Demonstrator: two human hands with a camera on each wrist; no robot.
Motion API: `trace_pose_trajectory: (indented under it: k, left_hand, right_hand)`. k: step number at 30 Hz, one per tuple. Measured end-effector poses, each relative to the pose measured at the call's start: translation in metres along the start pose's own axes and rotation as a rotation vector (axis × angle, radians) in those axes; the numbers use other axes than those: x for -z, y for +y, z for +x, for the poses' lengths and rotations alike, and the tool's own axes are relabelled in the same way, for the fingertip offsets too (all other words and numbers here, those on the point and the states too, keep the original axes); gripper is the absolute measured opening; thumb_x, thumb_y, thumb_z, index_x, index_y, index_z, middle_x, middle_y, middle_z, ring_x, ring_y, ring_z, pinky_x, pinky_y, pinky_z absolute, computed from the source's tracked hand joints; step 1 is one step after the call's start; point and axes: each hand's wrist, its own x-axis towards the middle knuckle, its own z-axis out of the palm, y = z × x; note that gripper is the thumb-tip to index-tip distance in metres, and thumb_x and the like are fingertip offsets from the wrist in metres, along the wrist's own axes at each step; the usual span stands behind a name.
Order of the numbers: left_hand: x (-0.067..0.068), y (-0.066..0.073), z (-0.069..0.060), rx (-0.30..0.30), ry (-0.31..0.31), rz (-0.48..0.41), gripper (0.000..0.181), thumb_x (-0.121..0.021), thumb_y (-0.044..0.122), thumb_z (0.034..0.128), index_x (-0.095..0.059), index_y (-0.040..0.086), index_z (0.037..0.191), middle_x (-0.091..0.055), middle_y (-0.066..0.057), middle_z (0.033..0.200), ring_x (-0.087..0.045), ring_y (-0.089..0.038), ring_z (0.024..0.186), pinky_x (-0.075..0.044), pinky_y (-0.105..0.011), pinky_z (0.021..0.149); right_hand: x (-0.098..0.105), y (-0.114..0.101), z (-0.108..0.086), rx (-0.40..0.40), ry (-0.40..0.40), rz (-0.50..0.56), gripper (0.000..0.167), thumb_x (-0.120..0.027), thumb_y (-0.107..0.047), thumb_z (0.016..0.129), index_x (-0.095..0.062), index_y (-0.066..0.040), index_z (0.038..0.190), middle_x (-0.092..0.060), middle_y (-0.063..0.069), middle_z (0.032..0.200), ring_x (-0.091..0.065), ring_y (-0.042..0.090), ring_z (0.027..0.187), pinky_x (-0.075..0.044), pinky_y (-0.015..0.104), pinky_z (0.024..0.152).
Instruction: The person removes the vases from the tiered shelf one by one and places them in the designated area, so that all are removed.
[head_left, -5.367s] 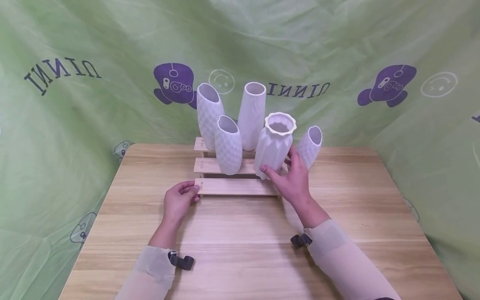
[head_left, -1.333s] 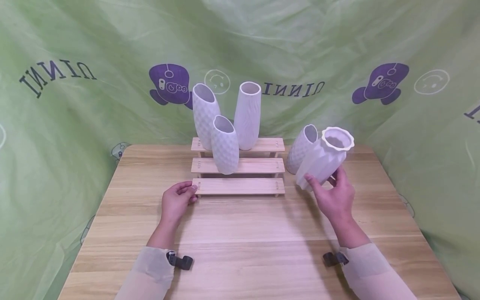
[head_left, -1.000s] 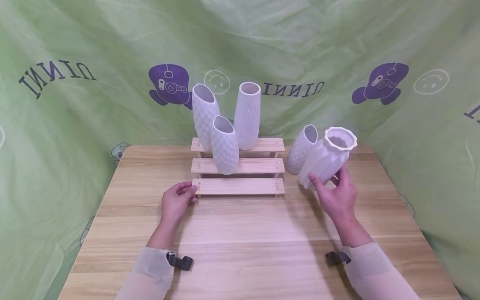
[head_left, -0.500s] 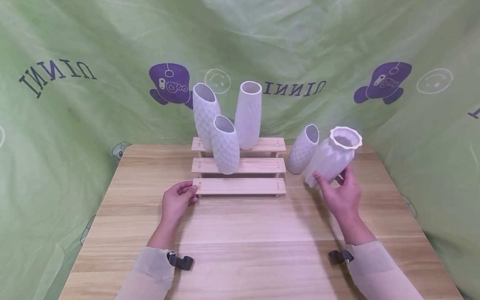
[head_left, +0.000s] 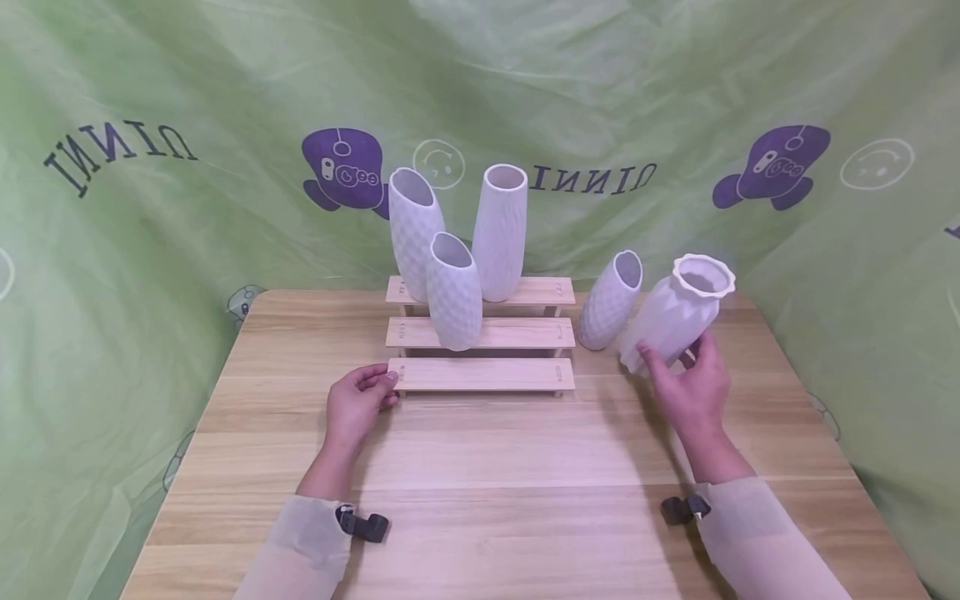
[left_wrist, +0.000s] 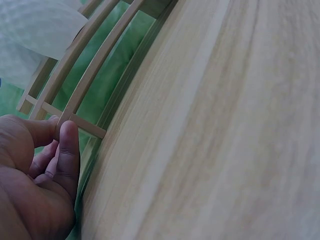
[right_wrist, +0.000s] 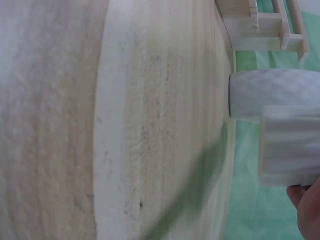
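Note:
My right hand grips a white fluted vase with a scalloped rim near its base. The right wrist view shows this vase held off the table, its foot apart from the wood. At the left end of a three-step wooden stand, my left hand pinches the lowest shelf between thumb and fingers; the left wrist view shows the pinch on the slat. A small dimpled white vase stands on the table between the stand and the held vase.
On the top shelf stand a tall dimpled vase and a tall narrow vase. A shorter dimpled vase is on the middle shelf. A green printed cloth hangs behind and beside the wooden table.
The fluted vase in my right hand has moved from above the stand's right end out to the right, past the small vase, and drifts slightly further right. My left hand stays on the stand.

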Motion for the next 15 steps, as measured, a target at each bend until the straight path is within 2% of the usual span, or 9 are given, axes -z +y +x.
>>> trace_pose_trajectory:
  k: [6, 15]
  left_hand:
    - [0.000, -0.001, 0.000, 0.000, -0.004, 0.002, 0.036, -0.077, 0.010, 0.0953, -0.066, -0.007, 0.125, -0.071, -0.019, 0.108, -0.074, -0.018, 0.075, -0.068, -0.030, 0.076]
    - [0.001, -0.002, 0.001, -0.009, 0.000, 0.001, 0.033, -0.077, 0.009, 0.0953, -0.067, -0.007, 0.123, -0.072, -0.018, 0.106, -0.074, -0.020, 0.076, -0.068, -0.031, 0.076]
  right_hand:
    - [-0.002, 0.004, 0.006, -0.029, 0.009, 0.010, 0.079, -0.088, -0.034, 0.085, -0.049, -0.002, 0.147, -0.061, 0.022, 0.138, -0.061, 0.036, 0.126, -0.057, 0.051, 0.105]
    - [-0.005, 0.007, 0.015, -0.088, -0.007, 0.026, 0.081, -0.086, -0.036, 0.087, -0.046, -0.007, 0.150, -0.057, 0.019, 0.145, -0.058, 0.036, 0.131, -0.054, 0.051, 0.110]
